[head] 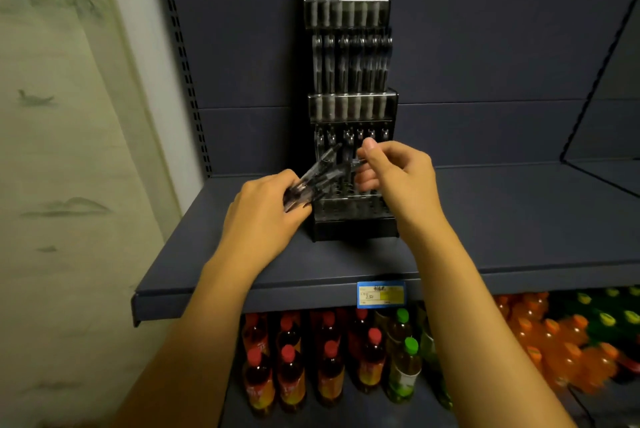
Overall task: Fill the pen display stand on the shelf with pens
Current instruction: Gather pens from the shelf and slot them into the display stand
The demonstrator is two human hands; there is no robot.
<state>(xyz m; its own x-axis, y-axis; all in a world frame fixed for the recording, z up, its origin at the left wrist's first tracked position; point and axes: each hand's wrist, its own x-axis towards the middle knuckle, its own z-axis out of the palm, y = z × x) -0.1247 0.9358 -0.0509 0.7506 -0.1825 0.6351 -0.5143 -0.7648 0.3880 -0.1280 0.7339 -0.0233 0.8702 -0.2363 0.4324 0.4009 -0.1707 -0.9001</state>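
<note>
I'm holding spare pens (313, 181) in my left hand (265, 216); my right hand (394, 178) is pinching one pen (356, 164), which could miss the stand's (353, 230) bottom slot.

shelf (242, 275) is dark slate blue, the pen stand (353, 223) black and clear with black-and-clear pens (322, 174). price tag (381, 294) blue and yellow. bottles (291, 379) below are reddish with red caps, others green-capped, some orange.

The top of the stand (349, 105) is cut off by the edge. The hands hide its low row. The tag (381, 294) has print too small to read. The bottles (554, 334) on the right are blurry.
</note>
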